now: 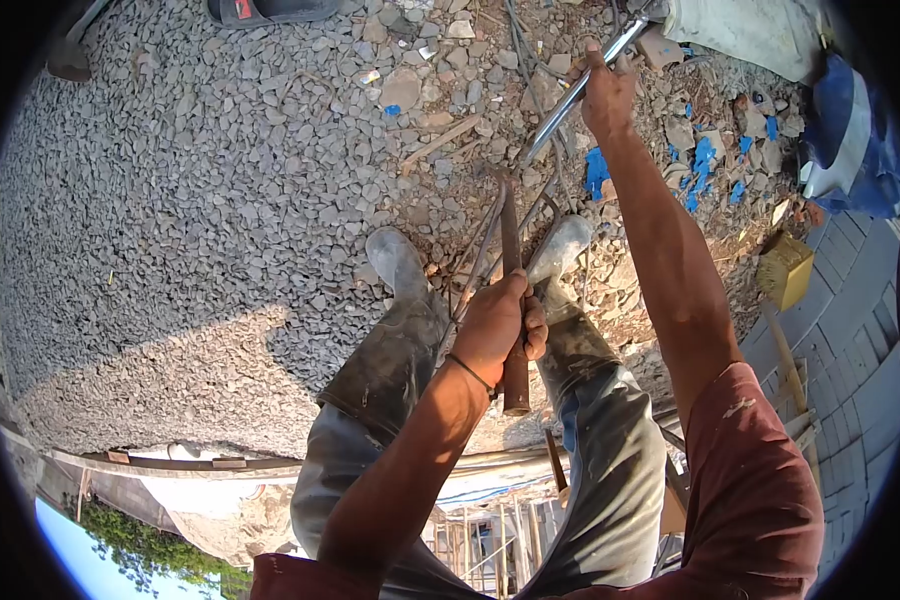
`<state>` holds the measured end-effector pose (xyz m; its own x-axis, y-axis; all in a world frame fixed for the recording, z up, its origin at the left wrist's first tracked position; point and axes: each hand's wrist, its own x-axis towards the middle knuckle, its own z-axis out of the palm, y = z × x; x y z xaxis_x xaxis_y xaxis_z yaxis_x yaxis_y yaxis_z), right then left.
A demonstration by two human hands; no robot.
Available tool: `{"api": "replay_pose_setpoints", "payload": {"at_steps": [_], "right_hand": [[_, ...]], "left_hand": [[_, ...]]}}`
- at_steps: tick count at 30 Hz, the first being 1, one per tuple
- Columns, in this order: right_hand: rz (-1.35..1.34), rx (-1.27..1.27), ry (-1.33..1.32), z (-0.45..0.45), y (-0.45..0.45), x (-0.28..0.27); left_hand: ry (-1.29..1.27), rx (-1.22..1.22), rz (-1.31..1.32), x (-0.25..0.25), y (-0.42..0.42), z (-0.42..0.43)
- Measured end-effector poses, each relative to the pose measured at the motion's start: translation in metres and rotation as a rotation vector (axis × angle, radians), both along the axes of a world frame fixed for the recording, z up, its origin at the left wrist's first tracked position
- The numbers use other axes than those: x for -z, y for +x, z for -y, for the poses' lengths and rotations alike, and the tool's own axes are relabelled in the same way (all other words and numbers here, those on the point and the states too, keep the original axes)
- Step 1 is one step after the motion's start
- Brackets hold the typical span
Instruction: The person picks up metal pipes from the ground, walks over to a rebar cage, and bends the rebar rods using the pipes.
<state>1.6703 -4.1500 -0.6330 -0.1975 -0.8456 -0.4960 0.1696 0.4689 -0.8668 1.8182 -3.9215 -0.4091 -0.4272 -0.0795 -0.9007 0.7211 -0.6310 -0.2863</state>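
My left hand [498, 325], with a dark band at the wrist, is wrapped round the brown handle of a hammer-like tool [510, 225]. That tool stands nearly upright in the view, its narrow head at the top end between my boots. Further up and to the right, my right hand [606, 90] grips a shiny metal bar [568, 105], which slants from the upper right down toward the tool's head. Thin dark rods [485, 240] lie under and beside the tool, near the boots [562, 248].
Grey gravel [190, 180] spreads over the left. Rubble with blue scraps [702, 160] lies at the upper right. A yellow brush [785, 270] rests beside grey paving [850, 310]. A pale sack [745, 30] and a blue bag [855, 140] are at the top right.
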Motion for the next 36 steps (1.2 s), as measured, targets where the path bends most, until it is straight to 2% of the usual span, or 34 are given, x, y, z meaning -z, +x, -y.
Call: {"api": "replay_pose_setpoints", "payload": {"at_steps": [3, 11, 13, 17, 20, 29, 32, 34, 36], "right_hand": [[0.01, 0.068, 0.015, 0.0, 0.003, 0.007], [0.022, 0.048, 0.0, 0.0, 0.0, 0.006], [0.06, 0.067, 0.014, -0.001, 0.001, 0.008], [0.049, 0.059, 0.016, -0.001, 0.0, 0.006], [0.059, 0.056, -0.013, 0.0, 0.0, 0.005], [0.12, 0.079, 0.134, 0.004, -0.003, 0.004], [0.037, -0.021, 0.203, 0.013, -0.001, -0.023], [0.104, -0.051, 0.247, 0.028, -0.019, -0.01], [0.381, 0.006, 0.34, 0.047, -0.03, -0.012]], "left_hand": [[0.088, -0.01, 0.026, -0.003, -0.009, 0.017], [0.21, -0.04, 0.187, -0.015, -0.062, 0.066], [0.268, -0.226, 0.147, -0.012, -0.064, 0.084], [0.358, -0.374, 0.195, -0.011, -0.073, 0.125], [0.365, -0.446, 0.224, 0.008, -0.093, 0.149], [0.443, -0.465, 0.267, 0.021, -0.114, 0.173], [0.464, -0.459, 0.302, 0.021, -0.111, 0.177], [0.464, -0.417, 0.325, 0.017, -0.109, 0.177], [0.407, -0.563, 0.276, 0.008, -0.108, 0.177]]}}
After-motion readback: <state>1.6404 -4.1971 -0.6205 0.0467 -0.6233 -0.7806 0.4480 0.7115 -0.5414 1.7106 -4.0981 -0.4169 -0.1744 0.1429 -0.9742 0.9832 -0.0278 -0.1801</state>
